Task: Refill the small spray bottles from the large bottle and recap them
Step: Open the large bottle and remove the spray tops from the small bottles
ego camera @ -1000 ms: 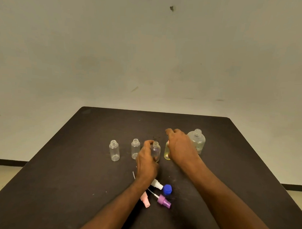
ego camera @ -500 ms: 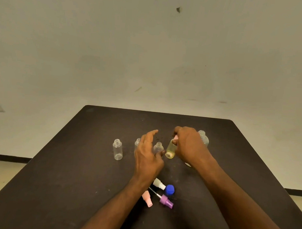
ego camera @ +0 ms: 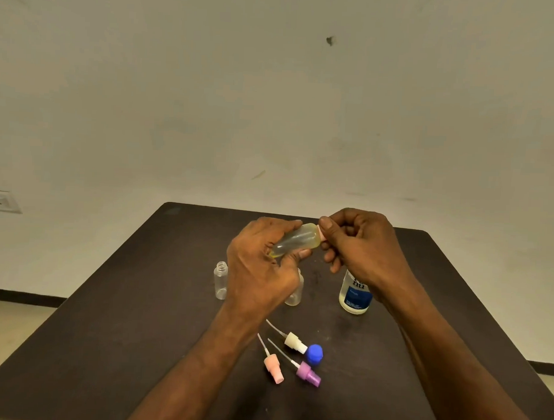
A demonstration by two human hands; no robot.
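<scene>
A dark worktop [ego camera: 114,323] stands against a pale wall [ego camera: 273,99]; a socket plate [ego camera: 1,201] sits on the wall, left of the worktop. Above the worktop's middle, the left hand [ego camera: 261,269] grips a small bottle [ego camera: 295,241] of yellowish liquid, tilted nearly level, with its fingers curled round the body. The right hand [ego camera: 362,247] pinches the bottle's pink cap [ego camera: 321,234] with curled fingers at the neck end. On the worktop right of the held bottle and below it, the large bottle [ego camera: 354,295] with a blue label stands upright, its top hidden behind the right wrist. Left of the large bottle stand two clear empty bottles: one [ego camera: 220,280] uncapped left of the left hand, another [ego camera: 295,292] partly hidden behind that hand. Nearer the person than the large bottle lie a blue cap [ego camera: 314,354] and three spray tops with dip tubes: white [ego camera: 294,341], purple [ego camera: 307,373] and pink [ego camera: 274,368].
</scene>
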